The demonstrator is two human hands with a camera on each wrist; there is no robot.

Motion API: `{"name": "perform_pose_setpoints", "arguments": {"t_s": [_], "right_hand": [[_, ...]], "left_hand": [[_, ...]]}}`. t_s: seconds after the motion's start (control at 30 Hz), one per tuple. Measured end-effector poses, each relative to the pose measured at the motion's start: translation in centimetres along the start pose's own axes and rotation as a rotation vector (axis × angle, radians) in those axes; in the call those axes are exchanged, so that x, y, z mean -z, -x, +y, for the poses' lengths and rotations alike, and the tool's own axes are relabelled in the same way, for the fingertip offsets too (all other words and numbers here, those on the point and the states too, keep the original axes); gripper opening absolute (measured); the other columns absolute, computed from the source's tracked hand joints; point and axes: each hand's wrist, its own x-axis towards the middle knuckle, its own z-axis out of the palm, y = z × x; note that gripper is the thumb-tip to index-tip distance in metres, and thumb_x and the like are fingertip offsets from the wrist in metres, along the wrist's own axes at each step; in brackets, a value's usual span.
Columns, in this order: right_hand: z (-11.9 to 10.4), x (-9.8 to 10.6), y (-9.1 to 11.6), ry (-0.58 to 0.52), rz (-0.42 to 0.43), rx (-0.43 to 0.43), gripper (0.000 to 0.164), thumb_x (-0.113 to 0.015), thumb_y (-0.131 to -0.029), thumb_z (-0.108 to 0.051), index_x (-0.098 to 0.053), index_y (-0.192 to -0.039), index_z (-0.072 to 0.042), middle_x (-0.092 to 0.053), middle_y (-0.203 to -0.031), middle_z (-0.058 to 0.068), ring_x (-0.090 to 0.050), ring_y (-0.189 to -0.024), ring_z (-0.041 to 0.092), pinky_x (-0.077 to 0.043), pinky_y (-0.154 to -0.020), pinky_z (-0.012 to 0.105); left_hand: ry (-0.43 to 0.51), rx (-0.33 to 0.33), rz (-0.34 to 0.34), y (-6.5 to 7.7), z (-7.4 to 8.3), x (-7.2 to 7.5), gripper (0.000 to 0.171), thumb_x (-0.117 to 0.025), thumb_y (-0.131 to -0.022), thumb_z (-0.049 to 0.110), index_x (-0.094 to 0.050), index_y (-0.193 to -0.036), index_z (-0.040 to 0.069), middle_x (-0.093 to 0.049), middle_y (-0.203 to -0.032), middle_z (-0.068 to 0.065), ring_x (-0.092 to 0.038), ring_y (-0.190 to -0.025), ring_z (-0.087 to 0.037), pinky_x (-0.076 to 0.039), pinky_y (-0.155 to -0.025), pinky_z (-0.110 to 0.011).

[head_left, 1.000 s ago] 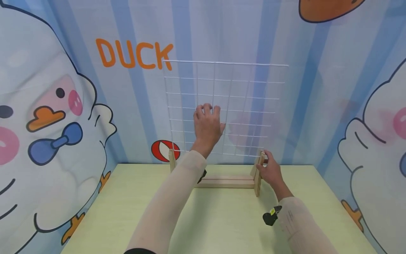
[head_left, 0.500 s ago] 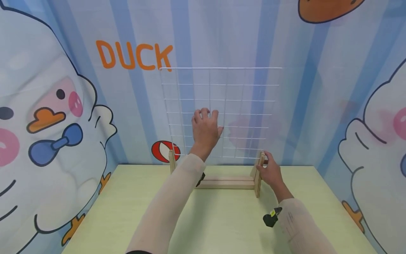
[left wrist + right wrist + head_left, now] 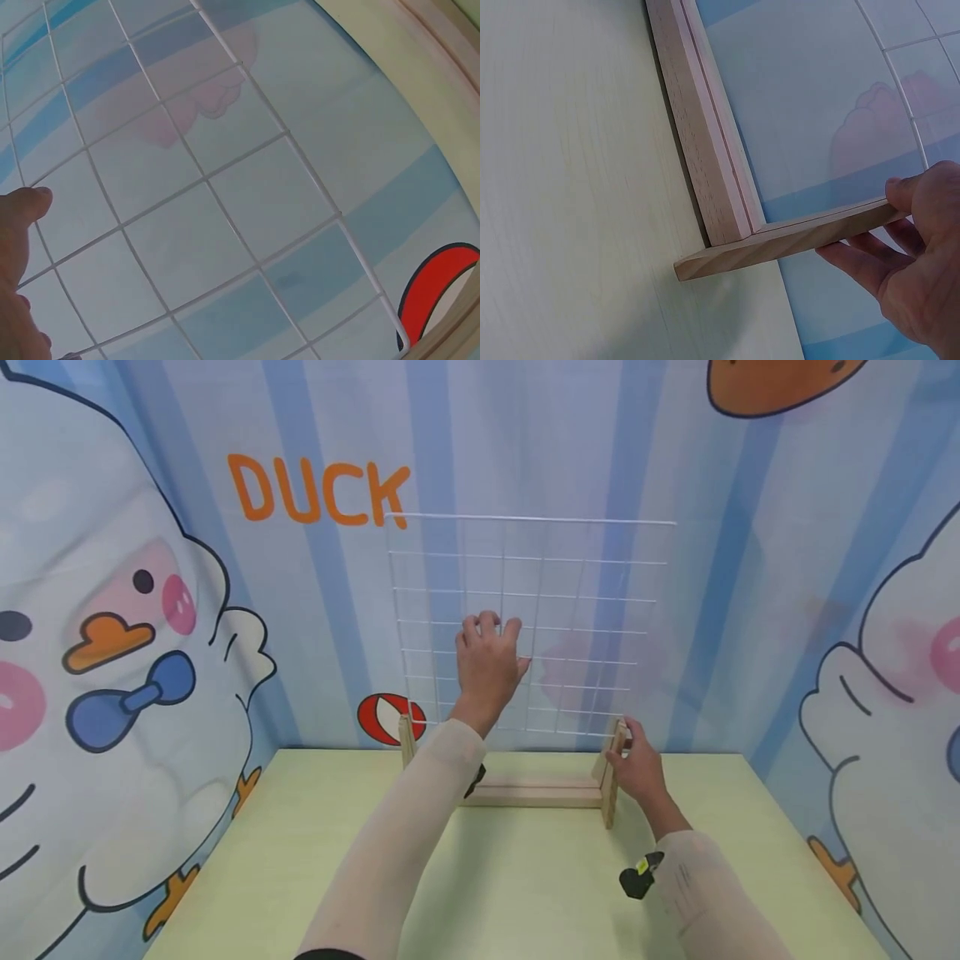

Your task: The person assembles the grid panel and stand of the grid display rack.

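The right hand (image 3: 637, 764) is pinching the top of the right post (image 3: 613, 777) on the wooden stand (image 3: 543, 797), thumb one side, fingers the other. Farther out, the left hand (image 3: 487, 672) is gripping the white wire grid (image 3: 534, 627) just left of middle, fingers curling over wires. Grid's standing roughly upright, bottom edge running side to side, lower right corner sitting right by the right hand. Can't tell if it's touching the post, tbh.

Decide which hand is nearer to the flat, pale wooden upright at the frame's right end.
Right. The right hand grips the upright near its top; the left hand is higher and farther left, holding the white rectangular wire grid.
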Motion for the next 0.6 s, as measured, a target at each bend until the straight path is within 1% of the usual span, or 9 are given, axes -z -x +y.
{"name": "perform_pose_setpoints", "arguments": {"t_s": [0.07,0.2,0.3,0.53,0.6], "right_hand": [[0.0,-0.1,0.0,0.014,-0.003,0.001,0.068,-0.054,-0.103,-0.014,-0.017,-0.160,-0.010,-0.048,-0.145,0.034,-0.054,-0.128,0.051,-0.049,-0.101,0.064],[0.2,-0.1,-0.1,0.031,0.002,0.010,0.068,-0.053,-0.104,-0.014,-0.016,-0.160,-0.009,-0.048,-0.145,0.034,-0.054,-0.128,0.051,-0.049,-0.101,0.064],[0.1,-0.3,0.0,0.030,0.004,0.012,0.068,-0.053,-0.104,-0.014,-0.015,-0.161,-0.009,-0.048,-0.145,0.034,-0.054,-0.129,0.051,-0.049,-0.102,0.063],[0.0,-0.4,0.3,0.033,0.006,0.016,0.069,-0.052,-0.104,-0.014,-0.015,-0.161,-0.008,-0.049,-0.145,0.035,-0.055,-0.128,0.051,-0.050,-0.100,0.062],[0.1,-0.4,0.4,0.036,0.010,0.015,0.068,-0.052,-0.104,-0.014,-0.015,-0.160,-0.008,-0.049,-0.144,0.035,-0.055,-0.127,0.051,-0.051,-0.099,0.062]], "left_hand": [[-0.007,-0.006,0.000,-0.1,0.0,0.0,0.054,-0.081,-0.083,0.050,-0.063,-0.125,0.021,-0.059,-0.124,-0.009,-0.055,-0.115,-0.031,-0.054,-0.090,-0.042],[-0.011,-0.009,-0.006,-0.3,0.2,0.0,0.054,-0.080,-0.084,0.050,-0.062,-0.127,0.021,-0.058,-0.125,-0.009,-0.054,-0.115,-0.031,-0.054,-0.090,-0.042],[-0.010,-0.007,-0.008,-0.3,0.0,0.3,0.055,-0.079,-0.085,0.050,-0.062,-0.128,0.021,-0.058,-0.126,-0.010,-0.054,-0.116,-0.031,-0.054,-0.090,-0.041],[-0.003,-0.005,0.029,-0.9,0.1,1.3,0.055,-0.080,-0.084,0.048,-0.062,-0.129,0.022,-0.059,-0.126,-0.009,-0.054,-0.118,-0.031,-0.054,-0.093,-0.042],[-0.007,-0.005,0.017,-0.9,0.2,1.5,0.056,-0.080,-0.085,0.048,-0.061,-0.130,0.022,-0.058,-0.126,-0.009,-0.054,-0.118,-0.032,-0.054,-0.094,-0.042]]}}
